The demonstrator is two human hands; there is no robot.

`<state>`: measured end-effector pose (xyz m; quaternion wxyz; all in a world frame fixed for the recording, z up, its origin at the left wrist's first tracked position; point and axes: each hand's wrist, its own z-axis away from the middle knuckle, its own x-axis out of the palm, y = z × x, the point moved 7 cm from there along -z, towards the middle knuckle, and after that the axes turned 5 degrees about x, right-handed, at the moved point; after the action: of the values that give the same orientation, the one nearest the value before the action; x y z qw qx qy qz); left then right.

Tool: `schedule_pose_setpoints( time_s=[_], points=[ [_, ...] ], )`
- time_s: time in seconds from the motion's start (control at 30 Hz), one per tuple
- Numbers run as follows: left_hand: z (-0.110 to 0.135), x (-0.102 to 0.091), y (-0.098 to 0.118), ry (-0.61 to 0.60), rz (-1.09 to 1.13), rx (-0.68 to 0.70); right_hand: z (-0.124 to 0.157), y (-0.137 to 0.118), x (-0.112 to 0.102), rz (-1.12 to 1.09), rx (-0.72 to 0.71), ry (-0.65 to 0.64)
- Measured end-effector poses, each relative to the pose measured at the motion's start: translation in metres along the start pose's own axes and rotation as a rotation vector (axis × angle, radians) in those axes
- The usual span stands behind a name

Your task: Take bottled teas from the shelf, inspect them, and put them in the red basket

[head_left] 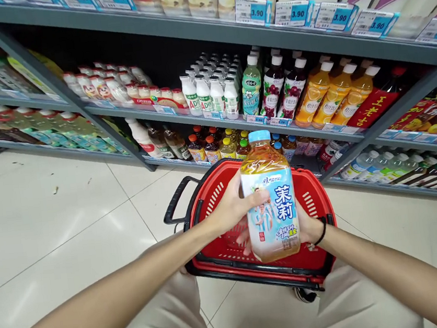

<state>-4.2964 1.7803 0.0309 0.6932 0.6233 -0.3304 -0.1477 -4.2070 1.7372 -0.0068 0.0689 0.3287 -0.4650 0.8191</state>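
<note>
A large plastic bottle of jasmine tea, with a light blue cap and a blue and white label, stands nearly upright between my hands. My left hand grips its left side, thumb across the front of the label. From the right, my right hand reaches behind and under the bottle, and its fingertips show faintly at the lower left; the bottle hides most of this hand. Directly below is a red shopping basket with black rims and a black handle, set between my knees.
Ahead runs a grey shelf unit with price tags. Its middle tier holds small white bottles, grape juice bottles and orange juice bottles. On the bottom tier are capped tea bottles. Pale floor tiles lie around.
</note>
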Motion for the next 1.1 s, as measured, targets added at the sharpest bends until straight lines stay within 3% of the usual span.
schedule_pose_setpoints(
  time_s=[0.13, 0.3, 0.47, 0.67, 0.9, 1.1],
  points=[
    [-0.016, -0.011, 0.006, 0.139, -0.005, 0.078, -0.004, 0.001, -0.010, -0.058, -0.014, 0.086],
    [-0.028, -0.022, 0.015, 0.189, -0.143, 0.143, -0.010, 0.006, -0.037, -0.105, -0.039, 0.245],
    [-0.025, -0.023, 0.007, 0.170, -0.182, 0.193, -0.009, 0.011, -0.049, -0.043, -0.074, 0.292],
    [-0.015, -0.016, 0.003, 0.052, -0.223, 0.279, -0.004, 0.019, -0.067, 0.068, -0.101, 0.344],
    [-0.005, -0.016, 0.005, 0.098, -0.307, 0.293, -0.011, 0.026, -0.076, 0.140, -0.074, 0.296],
    [0.013, 0.002, 0.024, 0.126, -0.515, 0.349, -0.013, 0.024, -0.066, 0.184, -0.074, 0.197]
  ],
)
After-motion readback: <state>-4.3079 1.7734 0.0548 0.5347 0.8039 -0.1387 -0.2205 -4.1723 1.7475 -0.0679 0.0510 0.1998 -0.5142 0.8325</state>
